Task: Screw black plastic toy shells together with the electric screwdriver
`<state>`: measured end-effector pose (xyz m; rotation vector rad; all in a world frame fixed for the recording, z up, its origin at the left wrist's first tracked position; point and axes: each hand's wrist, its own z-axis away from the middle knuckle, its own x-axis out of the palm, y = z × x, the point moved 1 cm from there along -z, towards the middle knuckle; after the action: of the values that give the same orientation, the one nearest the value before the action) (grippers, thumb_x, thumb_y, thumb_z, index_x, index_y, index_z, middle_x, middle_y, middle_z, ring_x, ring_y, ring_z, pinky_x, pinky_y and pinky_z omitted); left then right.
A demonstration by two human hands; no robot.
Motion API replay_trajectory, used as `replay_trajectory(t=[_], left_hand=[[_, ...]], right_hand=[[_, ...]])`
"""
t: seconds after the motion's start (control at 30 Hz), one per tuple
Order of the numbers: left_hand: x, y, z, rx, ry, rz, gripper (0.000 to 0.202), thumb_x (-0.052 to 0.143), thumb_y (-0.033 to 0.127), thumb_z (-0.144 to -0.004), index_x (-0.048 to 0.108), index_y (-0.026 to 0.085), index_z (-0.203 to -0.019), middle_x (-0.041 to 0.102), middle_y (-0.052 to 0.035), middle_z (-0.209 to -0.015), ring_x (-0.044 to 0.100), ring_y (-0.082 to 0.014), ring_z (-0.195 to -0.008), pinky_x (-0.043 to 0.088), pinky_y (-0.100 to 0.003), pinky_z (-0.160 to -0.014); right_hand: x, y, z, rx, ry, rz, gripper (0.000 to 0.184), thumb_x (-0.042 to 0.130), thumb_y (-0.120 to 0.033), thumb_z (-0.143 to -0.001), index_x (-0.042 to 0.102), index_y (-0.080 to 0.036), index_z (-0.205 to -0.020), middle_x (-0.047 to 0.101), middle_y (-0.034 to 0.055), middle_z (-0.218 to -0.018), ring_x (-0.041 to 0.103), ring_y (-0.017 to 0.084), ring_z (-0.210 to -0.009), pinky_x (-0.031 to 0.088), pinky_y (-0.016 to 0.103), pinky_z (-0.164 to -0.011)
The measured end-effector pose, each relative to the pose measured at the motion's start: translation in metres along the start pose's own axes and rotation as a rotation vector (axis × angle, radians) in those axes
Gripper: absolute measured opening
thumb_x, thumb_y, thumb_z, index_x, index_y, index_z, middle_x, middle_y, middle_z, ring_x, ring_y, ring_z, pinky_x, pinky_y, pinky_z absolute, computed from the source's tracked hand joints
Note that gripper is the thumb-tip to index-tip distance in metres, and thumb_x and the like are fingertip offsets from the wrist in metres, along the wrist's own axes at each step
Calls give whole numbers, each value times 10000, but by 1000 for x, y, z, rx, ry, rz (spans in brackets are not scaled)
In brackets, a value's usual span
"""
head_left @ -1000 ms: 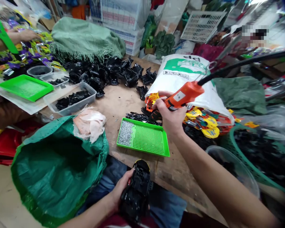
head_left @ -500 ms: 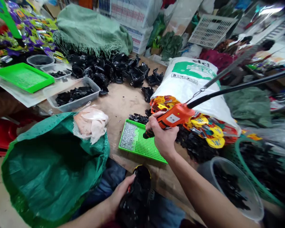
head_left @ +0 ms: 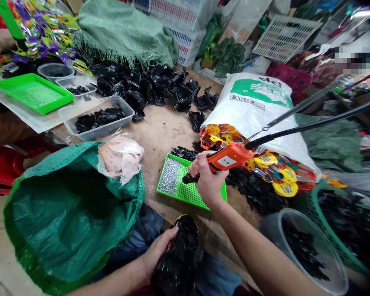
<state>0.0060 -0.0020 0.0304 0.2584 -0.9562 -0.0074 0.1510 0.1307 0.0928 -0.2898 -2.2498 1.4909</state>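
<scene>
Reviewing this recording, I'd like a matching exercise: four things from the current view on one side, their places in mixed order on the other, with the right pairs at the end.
Things
1. orange power tool
2. glossy black assembly
3. small silvery pieces
4. crumpled pale wrapping

Places
A. heaped at one end of the green tray near the right hand
B. lying over the edge of the open green bag
C. gripped in the right hand
D. held in the left hand

Pairs: 1-C, 2-D, 3-A, 4-B
</scene>
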Motion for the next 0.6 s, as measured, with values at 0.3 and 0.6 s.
replay_trajectory(t=[0.3, 0.6], left_hand=[[-9, -7, -10, -12, 43, 55, 624, 442, 686, -820, 683, 115, -894, 688, -85, -621, 638, -208, -555, 491, -305, -604], [-4, -5, -1, -75, 31, 45, 719, 397, 745, -807, 693, 96, -901, 696, -124, -630, 653, -235, -602, 491, -315, -593]], right_hand=[[-1, 3, 1, -5, -12, 10, 215, 693, -360, -842, 530, -221, -826, 458, -115, -475, 422, 70, -360, 409, 213, -396], [0, 2, 3, 2, -30, 10, 196, 687, -342, -848, 529, -226, -837, 464, -114, -474, 428, 73, -362, 413, 217, -401]])
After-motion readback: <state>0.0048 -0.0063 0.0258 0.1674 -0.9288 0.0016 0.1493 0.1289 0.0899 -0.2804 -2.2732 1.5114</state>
